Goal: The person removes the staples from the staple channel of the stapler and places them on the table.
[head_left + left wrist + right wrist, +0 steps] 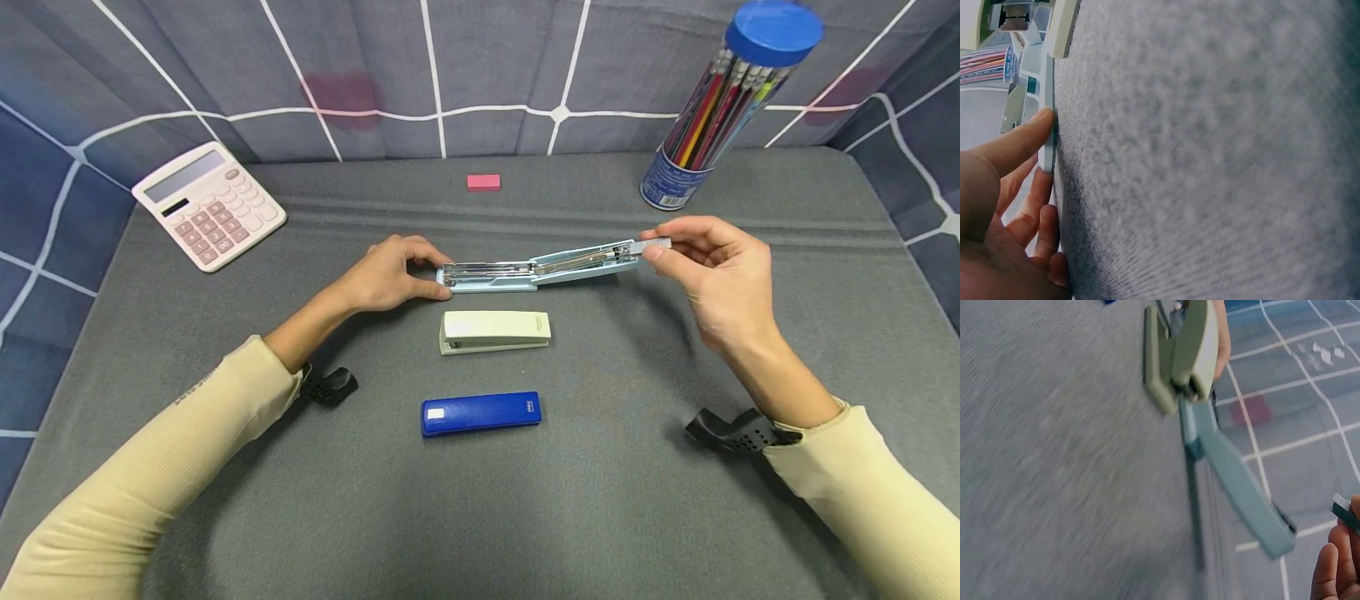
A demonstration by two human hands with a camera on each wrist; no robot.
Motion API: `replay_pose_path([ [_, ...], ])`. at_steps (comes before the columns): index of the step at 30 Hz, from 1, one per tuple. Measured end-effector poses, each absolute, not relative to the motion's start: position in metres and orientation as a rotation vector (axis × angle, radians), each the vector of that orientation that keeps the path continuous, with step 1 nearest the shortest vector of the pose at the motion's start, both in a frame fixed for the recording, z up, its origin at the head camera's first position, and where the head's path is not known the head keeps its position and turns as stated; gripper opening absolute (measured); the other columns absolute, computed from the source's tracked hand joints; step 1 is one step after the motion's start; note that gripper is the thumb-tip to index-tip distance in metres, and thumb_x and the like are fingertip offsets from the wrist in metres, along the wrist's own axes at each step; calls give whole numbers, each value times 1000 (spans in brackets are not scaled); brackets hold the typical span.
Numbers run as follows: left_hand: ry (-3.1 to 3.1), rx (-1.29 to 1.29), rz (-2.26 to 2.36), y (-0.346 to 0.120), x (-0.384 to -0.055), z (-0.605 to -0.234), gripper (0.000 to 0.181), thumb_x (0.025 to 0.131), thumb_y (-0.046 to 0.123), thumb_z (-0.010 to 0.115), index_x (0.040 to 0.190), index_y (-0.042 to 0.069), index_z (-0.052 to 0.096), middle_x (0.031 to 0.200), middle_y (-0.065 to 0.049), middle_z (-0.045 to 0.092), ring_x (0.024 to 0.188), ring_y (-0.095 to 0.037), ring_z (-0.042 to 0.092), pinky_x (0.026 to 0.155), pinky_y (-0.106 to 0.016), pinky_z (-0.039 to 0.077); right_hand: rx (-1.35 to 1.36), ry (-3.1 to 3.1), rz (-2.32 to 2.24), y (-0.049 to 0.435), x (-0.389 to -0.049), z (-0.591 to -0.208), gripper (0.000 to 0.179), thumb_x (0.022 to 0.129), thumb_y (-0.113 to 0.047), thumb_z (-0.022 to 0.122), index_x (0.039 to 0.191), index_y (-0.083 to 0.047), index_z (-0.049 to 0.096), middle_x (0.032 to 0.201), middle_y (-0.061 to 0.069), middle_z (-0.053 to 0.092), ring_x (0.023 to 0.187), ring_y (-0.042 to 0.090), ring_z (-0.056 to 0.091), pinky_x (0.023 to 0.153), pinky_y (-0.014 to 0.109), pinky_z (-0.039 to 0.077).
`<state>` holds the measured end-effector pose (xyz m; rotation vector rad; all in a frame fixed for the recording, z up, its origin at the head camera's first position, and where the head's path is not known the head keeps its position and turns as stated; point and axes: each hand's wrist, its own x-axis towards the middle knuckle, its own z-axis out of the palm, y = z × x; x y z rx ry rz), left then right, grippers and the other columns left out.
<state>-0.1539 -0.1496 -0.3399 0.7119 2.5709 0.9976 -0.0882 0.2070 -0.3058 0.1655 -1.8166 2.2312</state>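
A light blue stapler [491, 287] lies folded wide open on the table, its inner metal rail facing up. My left hand [393, 273] pinches the stapler's left end between thumb and fingers, and in the left wrist view the thumb [1029, 134] presses on its edge. My right hand [720, 271] holds a short silver strip of staples [651, 247] between thumb and fingertips, overlapping the raised right end of the stapler in the head view. In the right wrist view the strip of staples [1344, 509] is apart from the stapler's tilted arm [1247, 494].
A pale green stapler [495, 331] and a blue stapler [480, 414] lie closer to me. Behind are a small pink box [483, 182], a pink calculator [210, 206] at left and a tall pencil tub [675, 179] at right. Grid-patterned cloth [495, 67] hangs behind the table.
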Motion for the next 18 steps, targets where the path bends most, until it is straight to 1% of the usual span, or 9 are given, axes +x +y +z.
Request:
replay_pose_path([
  [6, 2576, 720, 998, -150, -154, -341, 37, 82, 20, 82, 116, 7, 73, 108, -6, 68, 91, -22, 52, 78, -39, 31, 87, -1776, 2263, 229, -86, -317, 19, 78, 24, 68, 95, 15, 68, 86, 14, 73, 76, 17, 67, 66, 21, 53],
  [11, 2572, 721, 1003, -151, -154, -340, 37, 83, 21, 82, 116, 7, 73, 107, -6, 68, 91, -23, 52, 78, -38, 31, 14, -1871, 2182, 245, -84, -327, 18, 78, 20, 71, 94, 13, 70, 86, 10, 74, 75, 14, 67, 66, 18, 51],
  [16, 2577, 712, 1007, -150, -153, -340, 38, 82, 20, 82, 116, 7, 72, 108, -6, 68, 94, -23, 52, 80, -40, 31, -133, -2096, 2002, 263, -87, -338, 17, 78, 15, 74, 91, 4, 74, 82, 0, 74, 70, 7, 64, 61, 13, 47],
  [18, 2579, 712, 1011, -150, -153, -339, 37, 82, 19, 82, 116, 6, 72, 108, -6, 68, 94, -24, 52, 81, -41, 31, -192, -2195, 1932, 269, -89, -342, 17, 79, 14, 73, 91, 1, 75, 80, -4, 74, 67, 4, 63, 57, 13, 47],
])
